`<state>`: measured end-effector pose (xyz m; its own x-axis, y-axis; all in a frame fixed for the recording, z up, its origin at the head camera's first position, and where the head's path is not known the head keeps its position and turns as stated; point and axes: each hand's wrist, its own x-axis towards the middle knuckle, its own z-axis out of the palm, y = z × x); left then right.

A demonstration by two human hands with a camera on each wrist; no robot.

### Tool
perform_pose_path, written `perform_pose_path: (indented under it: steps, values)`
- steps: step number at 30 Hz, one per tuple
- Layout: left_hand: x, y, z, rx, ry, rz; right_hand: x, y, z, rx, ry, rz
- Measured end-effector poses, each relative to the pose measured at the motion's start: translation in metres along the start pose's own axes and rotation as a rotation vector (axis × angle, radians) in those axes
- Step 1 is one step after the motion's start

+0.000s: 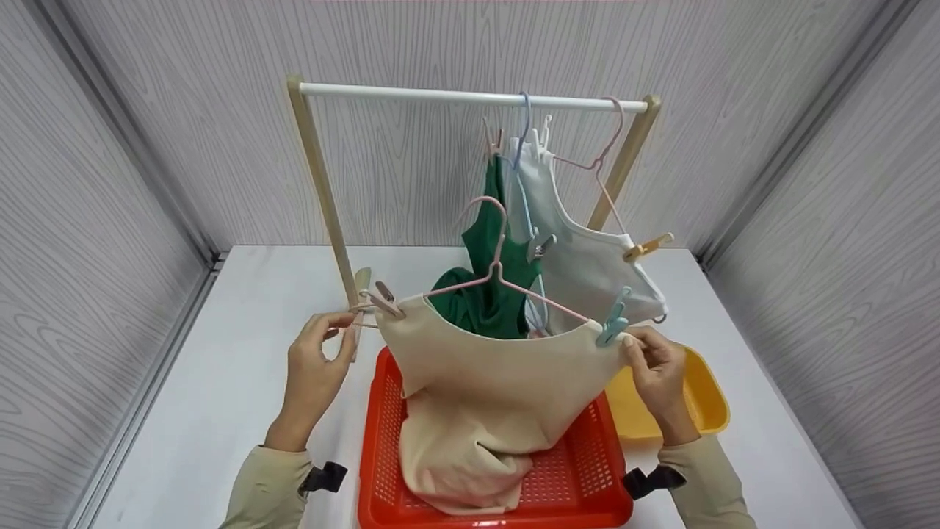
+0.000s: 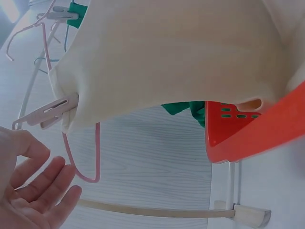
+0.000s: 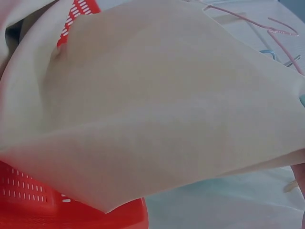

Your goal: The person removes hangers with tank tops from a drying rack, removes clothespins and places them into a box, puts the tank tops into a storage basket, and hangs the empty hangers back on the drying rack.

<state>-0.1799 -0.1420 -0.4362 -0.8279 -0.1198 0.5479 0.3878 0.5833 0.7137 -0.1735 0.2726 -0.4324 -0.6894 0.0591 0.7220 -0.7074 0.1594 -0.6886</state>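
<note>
A beige sleeveless top (image 1: 492, 367) is spread on a pink hanger (image 1: 498, 272) over the basket. A pale pink clothespin (image 2: 52, 112) clips its left shoulder; a teal clothespin (image 1: 613, 323) clips the right one. My left hand (image 1: 316, 367) is beside the left shoulder, fingers loosely bent, thumb and fingertips apart. Its fingertips are right by the hanger's looped end (image 2: 86, 177), below the clothespin. My right hand (image 1: 657, 364) pinches the top's right shoulder edge between thumb and fingers. In the right wrist view the cloth (image 3: 157, 95) fills most of the picture.
A red basket (image 1: 620, 492) stands under the top, holding its lower folds. A yellow tray (image 1: 709, 397) sits at the right. Behind, a rack with a white bar (image 1: 411, 93) carries a green garment (image 1: 485, 228) and a white top (image 1: 587, 264), both on hangers with clothespins.
</note>
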Motion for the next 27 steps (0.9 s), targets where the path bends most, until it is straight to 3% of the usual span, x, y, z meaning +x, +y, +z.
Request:
perform_pose_path:
  steps: [6,17,27]
  values:
    - [0.003,0.001,0.004,0.01,-0.002,0.055,-0.003,0.003,-0.001,0.003,-0.001,0.01]
    - [0.004,0.003,0.011,0.092,-0.19,0.083,-0.003,0.005,0.002,0.031,-0.018,0.002]
    - [0.003,0.002,0.011,0.111,-0.218,0.091,-0.002,0.004,0.004,0.064,-0.006,0.022]
